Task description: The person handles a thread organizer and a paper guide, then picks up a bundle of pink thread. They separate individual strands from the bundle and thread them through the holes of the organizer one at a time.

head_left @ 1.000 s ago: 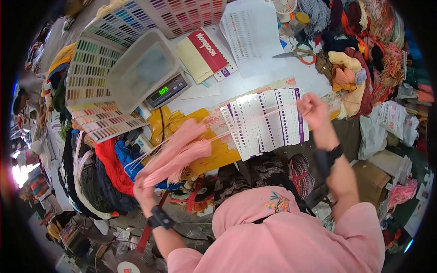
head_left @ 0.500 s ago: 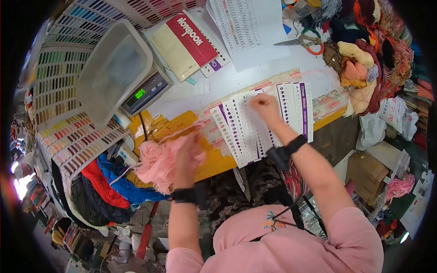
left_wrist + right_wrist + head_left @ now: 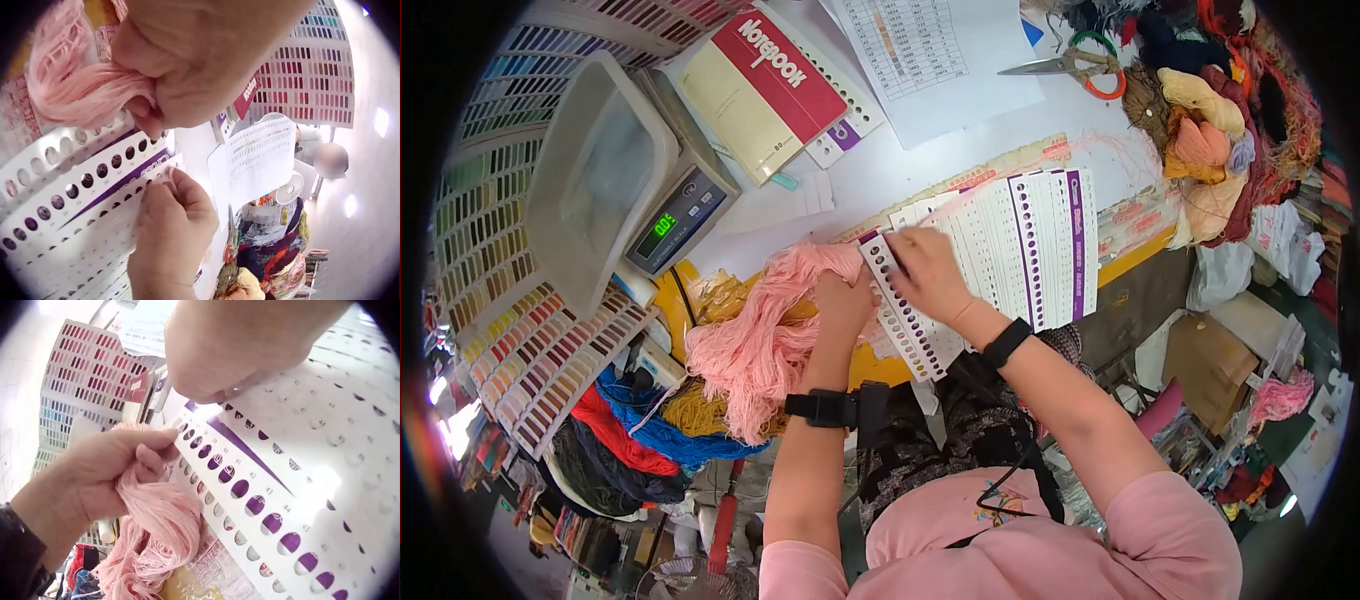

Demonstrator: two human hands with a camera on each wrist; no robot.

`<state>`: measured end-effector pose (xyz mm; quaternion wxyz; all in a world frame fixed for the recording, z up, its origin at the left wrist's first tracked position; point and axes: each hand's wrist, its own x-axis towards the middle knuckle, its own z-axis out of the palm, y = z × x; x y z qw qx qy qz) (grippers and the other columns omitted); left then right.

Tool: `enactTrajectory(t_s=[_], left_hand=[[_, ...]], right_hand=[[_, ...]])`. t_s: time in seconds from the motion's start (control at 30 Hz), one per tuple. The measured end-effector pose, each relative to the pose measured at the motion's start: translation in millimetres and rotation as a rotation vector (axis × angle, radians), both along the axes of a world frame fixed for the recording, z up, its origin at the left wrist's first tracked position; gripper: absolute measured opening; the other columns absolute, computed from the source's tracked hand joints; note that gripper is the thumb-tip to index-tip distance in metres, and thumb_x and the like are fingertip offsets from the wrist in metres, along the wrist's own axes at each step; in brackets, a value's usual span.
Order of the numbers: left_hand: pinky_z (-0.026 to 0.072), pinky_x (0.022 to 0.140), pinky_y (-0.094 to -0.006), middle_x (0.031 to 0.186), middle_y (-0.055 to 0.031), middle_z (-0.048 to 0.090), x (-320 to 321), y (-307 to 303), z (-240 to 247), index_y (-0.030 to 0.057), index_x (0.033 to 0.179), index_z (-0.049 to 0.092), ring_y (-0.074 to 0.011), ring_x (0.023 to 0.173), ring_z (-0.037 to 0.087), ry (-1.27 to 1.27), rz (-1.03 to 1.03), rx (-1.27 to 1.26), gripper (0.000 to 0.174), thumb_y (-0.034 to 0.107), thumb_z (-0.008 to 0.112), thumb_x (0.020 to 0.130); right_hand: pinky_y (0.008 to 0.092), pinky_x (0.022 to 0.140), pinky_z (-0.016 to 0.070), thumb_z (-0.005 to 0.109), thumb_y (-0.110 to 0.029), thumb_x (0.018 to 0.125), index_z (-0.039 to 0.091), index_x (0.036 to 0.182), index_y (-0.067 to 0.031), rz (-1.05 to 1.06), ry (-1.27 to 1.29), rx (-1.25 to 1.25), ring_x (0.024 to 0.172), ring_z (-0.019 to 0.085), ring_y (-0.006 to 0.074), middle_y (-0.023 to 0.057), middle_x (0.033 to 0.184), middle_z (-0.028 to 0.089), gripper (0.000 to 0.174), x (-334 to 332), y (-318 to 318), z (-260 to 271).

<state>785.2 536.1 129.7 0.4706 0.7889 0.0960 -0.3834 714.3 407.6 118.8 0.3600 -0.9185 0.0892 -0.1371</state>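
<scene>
A thick pink yarn skein is gripped in my left hand, its loose loops spilling over the table's yellow front edge. In the right wrist view, the left thumb and finger reach the end of a white punched card while the skein hangs from the other fingers. My right hand is beside the left one, over the fanned white and purple cards. Seen from the left wrist, the right hand has its thumb and finger pinched together at a card's end.
At the left are a scale with a plastic tub and colour sample boards. A notebook, printed sheets and scissors lie farther back. Yarn bundles crowd the right; more hang at the front left.
The right hand drew pink strands rightward, then came back left over the cards to the left hand. The left hand brought the skein in from the lower left to the cards' left end.
</scene>
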Motion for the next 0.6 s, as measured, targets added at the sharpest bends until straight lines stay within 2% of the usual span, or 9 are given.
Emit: enactTrajectory(t_s=[0.07,0.1,0.2,0.3,0.4,0.5,0.6], left_hand=[[0.0400,0.038,-0.0254,0.050,-0.0090,0.054,1,-2,2,-0.0067,0.064,0.051,-0.0142,0.039,0.051,0.027,0.074,-0.097,0.023,0.012,0.060,0.074],[0.0399,0.038,-0.0256,0.050,-0.0087,0.053,1,-3,1,-0.0064,0.064,0.051,-0.0135,0.039,0.050,0.042,0.112,-0.146,0.022,0.012,0.060,0.074],[0.0394,0.038,-0.0254,0.056,-0.0081,0.054,-2,-4,-11,-0.0043,0.069,0.051,-0.0115,0.042,0.049,0.115,0.184,-0.214,0.019,0.012,0.059,0.075],[0.0388,0.040,-0.0232,0.062,-0.0069,0.056,-3,-1,-35,-0.0016,0.077,0.052,-0.0090,0.046,0.049,-0.057,-0.004,-0.199,0.013,0.011,0.057,0.077],[0.0356,0.040,-0.0201,0.063,-0.0046,0.055,2,8,-11,-0.0002,0.087,0.052,-0.0070,0.046,0.046,0.138,0.230,-0.286,0.014,0.011,0.055,0.079],[0.0326,0.039,-0.0180,0.061,-0.0034,0.053,16,30,37,-0.0013,0.095,0.049,-0.0058,0.044,0.043,0.652,0.611,-0.869,0.021,0.011,0.054,0.079],[0.0308,0.037,-0.0187,0.059,-0.0022,0.052,16,38,39,-0.0041,0.103,0.046,-0.0065,0.042,0.041,0.789,0.541,-1.028,0.035,0.017,0.058,0.077]], right_hand=[[0.0364,0.070,0.0369,0.063,-0.010,0.058,0.051,0.100,-0.0026,0.075,0.057,-0.005,0.079,0.046,0.0286,0.0111,0.092,0.048,0.044,2,15,13],[0.0362,0.071,0.0360,0.065,-0.013,0.055,0.050,0.099,-0.0026,0.079,0.046,-0.059,0.077,0.045,0.0285,0.0106,0.092,0.047,0.047,2,16,14],[0.0356,0.073,0.0358,0.066,-0.014,0.055,0.050,0.099,-0.0037,0.135,0.039,0.112,0.082,0.045,0.0286,0.0111,0.092,0.047,0.048,0,7,2],[0.0361,0.072,0.0356,0.065,-0.013,0.056,0.051,0.098,-0.0044,0.092,-0.017,0.192,0.084,0.046,0.0286,0.0112,0.092,0.048,0.045,-1,6,-8],[0.0362,0.070,0.0369,0.062,-0.009,0.059,0.053,0.095,-0.0042,0.000,-0.010,0.156,0.082,0.048,0.0285,0.0106,0.091,0.049,0.037,3,10,2],[0.0365,0.068,0.0375,0.059,-0.006,0.063,0.054,0.093,-0.0054,0.025,-0.028,0.156,0.080,0.048,0.0275,0.0101,0.088,0.050,0.030,5,6,0],[0.0367,0.068,0.0375,0.056,-0.004,0.065,0.054,0.093,-0.0064,0.091,0.142,0.373,0.079,0.048,0.0272,0.0099,0.084,0.052,0.028,0,-1,-7]])
